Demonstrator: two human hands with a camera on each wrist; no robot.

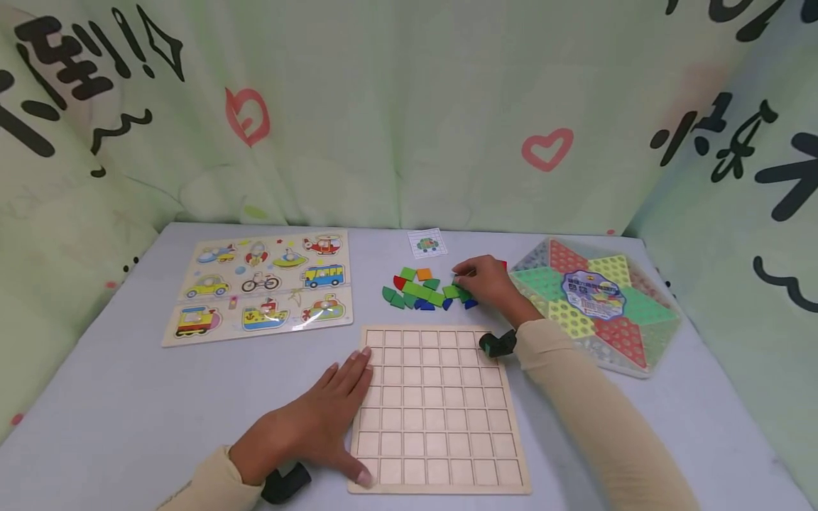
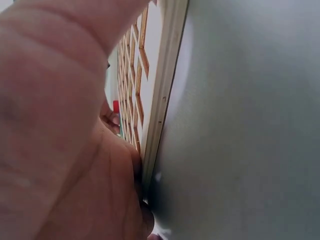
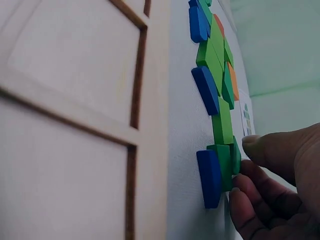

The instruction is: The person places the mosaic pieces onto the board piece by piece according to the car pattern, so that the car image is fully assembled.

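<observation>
Left hand (image 1: 314,420) touching board (image 1: 441,409), right (image 1: 491,282) at blocks (image 1: 418,290)

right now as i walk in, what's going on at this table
A person's left hand rests on the left edge of a gridded wooden board. Their right hand is at a green block among the coloured blocks beyond the board; whether it grips the block is unclear. A small picture card lies behind the blocks.

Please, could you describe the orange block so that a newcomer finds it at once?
On the white table, find the gridded wooden board; beyond its far edge lies a cluster of coloured blocks. The orange block sits on the cluster's far side, the only orange one among green, blue and red.
</observation>
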